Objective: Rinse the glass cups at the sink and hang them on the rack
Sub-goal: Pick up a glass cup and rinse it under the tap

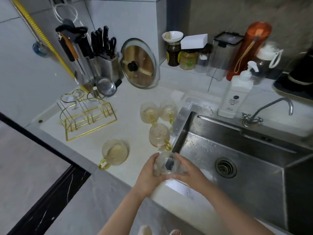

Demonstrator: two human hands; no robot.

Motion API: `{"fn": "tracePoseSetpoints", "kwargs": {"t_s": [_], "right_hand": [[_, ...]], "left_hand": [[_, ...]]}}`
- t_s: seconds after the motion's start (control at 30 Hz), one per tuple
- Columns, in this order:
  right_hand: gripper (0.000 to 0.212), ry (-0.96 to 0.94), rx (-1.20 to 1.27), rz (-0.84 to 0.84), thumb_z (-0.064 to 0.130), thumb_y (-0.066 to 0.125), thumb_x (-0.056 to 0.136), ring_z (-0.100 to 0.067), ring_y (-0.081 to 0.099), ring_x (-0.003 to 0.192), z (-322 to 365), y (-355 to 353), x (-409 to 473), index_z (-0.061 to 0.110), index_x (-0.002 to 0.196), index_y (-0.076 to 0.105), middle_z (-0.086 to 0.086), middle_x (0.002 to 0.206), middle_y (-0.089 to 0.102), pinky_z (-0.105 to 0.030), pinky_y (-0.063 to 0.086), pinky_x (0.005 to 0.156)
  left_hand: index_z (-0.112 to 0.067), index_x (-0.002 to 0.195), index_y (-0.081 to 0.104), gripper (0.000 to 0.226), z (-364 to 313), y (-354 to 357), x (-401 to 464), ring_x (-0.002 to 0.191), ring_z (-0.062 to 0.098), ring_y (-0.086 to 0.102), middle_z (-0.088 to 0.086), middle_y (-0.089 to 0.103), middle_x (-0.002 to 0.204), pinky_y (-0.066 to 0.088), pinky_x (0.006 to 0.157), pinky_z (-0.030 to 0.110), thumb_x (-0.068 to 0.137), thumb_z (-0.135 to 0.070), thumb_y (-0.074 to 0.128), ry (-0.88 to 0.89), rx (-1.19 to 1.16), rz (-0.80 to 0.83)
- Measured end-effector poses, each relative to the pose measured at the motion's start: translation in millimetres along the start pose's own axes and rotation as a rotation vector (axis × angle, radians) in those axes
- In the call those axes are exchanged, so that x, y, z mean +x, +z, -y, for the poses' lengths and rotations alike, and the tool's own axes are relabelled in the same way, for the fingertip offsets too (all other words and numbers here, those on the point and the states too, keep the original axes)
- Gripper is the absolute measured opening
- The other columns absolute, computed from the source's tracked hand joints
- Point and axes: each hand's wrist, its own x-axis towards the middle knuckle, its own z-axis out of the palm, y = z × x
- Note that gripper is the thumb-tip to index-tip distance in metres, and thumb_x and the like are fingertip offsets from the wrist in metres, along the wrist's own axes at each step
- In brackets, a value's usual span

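The gold rack (84, 114) sat bare on the bench (128, 126), four glass cups (159, 135) near it. Left hand (149, 172) and right hand (188, 172) both had fingers curled round a fifth cup (166, 164) at the sink (254, 167) edge, pretty blurry, handle hidden.

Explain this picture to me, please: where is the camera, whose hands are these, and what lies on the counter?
There is only one picture, from a camera worn on a person's head, looking down. No machine is here. The left hand and the right hand together hold one glass cup at the corner of the steel sink. On the white counter stand four more glass cups with golden handles: two at the back, one nearer, and one to the left. The golden wire rack carries no cups yet.
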Motion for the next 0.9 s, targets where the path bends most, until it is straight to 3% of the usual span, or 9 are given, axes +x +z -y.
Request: {"fn": "tracePoseSetpoints", "kwargs": {"t_s": [0.17,0.27,0.37,0.43,0.53,0.7,0.8,0.9], "right_hand": [[0.067,-0.021,0.061,-0.236,0.041,0.074,0.075,-0.002,0.036,0.131,-13,-40,-30,0.053,0.126,0.032,0.017,0.144,0.032,-0.033,0.042,0.105],[0.074,-0.009,0.124,-0.305,0.052,0.075,0.068,-0.005,0.036,0.134,-23,-61,-48,0.051,0.13,0.035,0.015,0.149,0.031,-0.036,0.042,0.108],[0.08,0.032,0.19,-0.402,0.049,0.079,0.068,-0.011,0.05,0.125,-37,-82,-69,0.039,0.134,0.036,0.012,0.136,0.046,-0.037,0.046,0.103],[0.086,0.057,0.215,-0.459,0.056,0.078,0.066,-0.013,0.051,0.124,-44,-92,-83,0.044,0.137,0.031,0.008,0.138,0.048,-0.042,0.045,0.104],[0.077,0.013,0.232,-0.58,0.053,0.078,0.068,-0.016,0.056,0.119,-49,-102,-98,0.046,0.134,0.037,0.005,0.131,0.054,-0.045,0.047,0.1],[0.055,-0.065,0.268,-0.711,0.023,0.076,0.077,-0.011,0.064,0.104,-47,-114,-115,0.033,0.124,0.05,0.008,0.114,0.065,-0.022,0.051,0.082],[0.056,-0.073,0.255,-0.748,0.027,0.075,0.075,-0.018,0.064,0.104,-51,-121,-122,0.026,0.125,0.051,-0.001,0.115,0.065,-0.029,0.052,0.086],[0.056,-0.076,0.265,-0.782,0.038,0.073,0.073,-0.019,0.064,0.104,-54,-123,-125,0.029,0.124,0.052,-0.001,0.114,0.065,-0.037,0.052,0.089]], "left_hand": [[-0.031,0.126,0.044,0.077,-32,34,29,0.115,0.006,0.057,-0.007,0.057,0.124,0.049,0.098,0.028,0.061,-0.039,0.084,0.073,-0.056,0.204],[-0.024,0.137,0.043,0.082,-43,57,45,0.123,0.012,0.05,0.005,0.046,0.132,0.047,0.099,0.022,0.067,-0.034,0.084,0.135,-0.023,0.283],[-0.024,0.142,0.038,0.079,-60,86,55,0.125,0.006,0.044,-0.001,0.04,0.133,0.046,0.101,0.021,0.074,-0.025,0.079,0.172,-0.012,0.399],[-0.027,0.142,0.038,0.079,-69,105,58,0.125,0.005,0.045,-0.004,0.043,0.133,0.049,0.1,0.03,0.075,-0.024,0.079,0.168,-0.057,0.444],[-0.021,0.13,0.046,0.066,-82,131,59,0.119,0.006,0.052,-0.005,0.054,0.127,0.05,0.098,0.035,0.074,-0.019,0.08,0.13,-0.098,0.402],[-0.017,0.101,0.053,0.044,-96,162,53,0.1,0.008,0.063,-0.001,0.066,0.105,0.053,0.082,0.021,0.069,-0.016,0.083,0.11,-0.098,0.259],[-0.02,0.096,0.056,0.035,-101,168,56,0.096,0.009,0.064,-0.003,0.067,0.1,0.054,0.087,0.032,0.072,-0.017,0.081,0.115,-0.095,0.273],[-0.017,0.096,0.06,0.025,-107,172,58,0.089,0.007,0.064,-0.006,0.067,0.093,0.054,0.081,0.02,0.077,-0.011,0.076,0.147,-0.061,0.259]]}}
